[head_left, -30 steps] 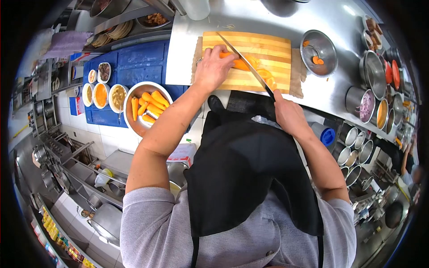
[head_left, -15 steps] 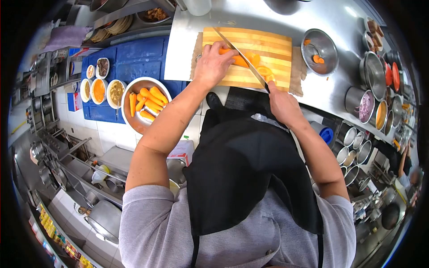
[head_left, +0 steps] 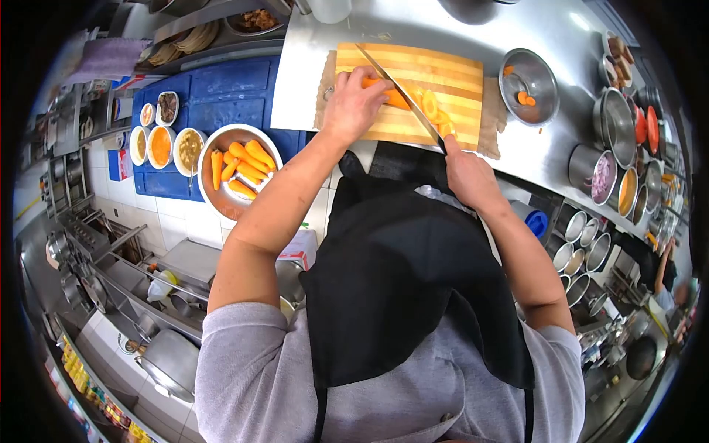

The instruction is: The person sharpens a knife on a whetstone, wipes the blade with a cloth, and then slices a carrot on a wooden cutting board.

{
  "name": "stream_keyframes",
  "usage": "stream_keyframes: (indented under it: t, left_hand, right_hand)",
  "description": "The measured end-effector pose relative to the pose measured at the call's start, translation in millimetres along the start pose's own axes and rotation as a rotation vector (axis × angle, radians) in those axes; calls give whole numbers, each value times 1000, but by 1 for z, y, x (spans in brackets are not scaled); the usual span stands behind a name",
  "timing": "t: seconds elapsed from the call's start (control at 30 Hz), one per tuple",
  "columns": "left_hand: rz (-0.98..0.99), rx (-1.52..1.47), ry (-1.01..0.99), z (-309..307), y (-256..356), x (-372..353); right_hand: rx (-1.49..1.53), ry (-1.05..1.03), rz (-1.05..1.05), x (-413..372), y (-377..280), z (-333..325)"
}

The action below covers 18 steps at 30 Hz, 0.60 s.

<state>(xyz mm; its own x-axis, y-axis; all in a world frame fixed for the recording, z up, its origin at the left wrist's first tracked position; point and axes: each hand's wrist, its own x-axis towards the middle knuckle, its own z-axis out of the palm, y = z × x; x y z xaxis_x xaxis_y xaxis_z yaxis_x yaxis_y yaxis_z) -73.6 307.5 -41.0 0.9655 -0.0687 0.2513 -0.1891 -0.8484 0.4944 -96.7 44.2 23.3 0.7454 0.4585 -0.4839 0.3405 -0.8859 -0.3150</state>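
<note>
My left hand (head_left: 354, 109) is closed over a peeled carrot (head_left: 395, 99), pinning it to the striped wooden cutting board (head_left: 458, 70). My right hand (head_left: 468, 176) grips the dark handle of a long kitchen knife (head_left: 382, 72). The blade lies slantwise across the board, its tip pointing up and left, at the carrot's cut end. Several orange slices (head_left: 434, 111) lie just right of the blade. Part of the carrot is hidden under my left fingers.
Left of the board, a metal bowl (head_left: 209, 179) holds several whole carrots. Small food containers (head_left: 161, 146) stand beside it on a blue surface (head_left: 229, 81). On the steel counter (head_left: 306, 63), a metal bowl (head_left: 546, 77) with a few orange pieces sits right of the board. Pots (head_left: 583, 166) line the far right.
The knife stays at the carrot's cut end with only a slight shift. The slices beside the blade lie a little differently, spread further along it. Both hands keep their grips.
</note>
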Motion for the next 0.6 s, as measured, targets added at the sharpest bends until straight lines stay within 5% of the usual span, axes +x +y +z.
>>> stream_keyframes:
  t: [0.17,0.6]
  left_hand:
    - [5,-38,38,0,3,2]
    - [25,-122,107,8,-3,-1]
  right_hand:
    - [42,-37,10,-32,-14,-39]
    - [-6,-5,-10,10,-9,-9]
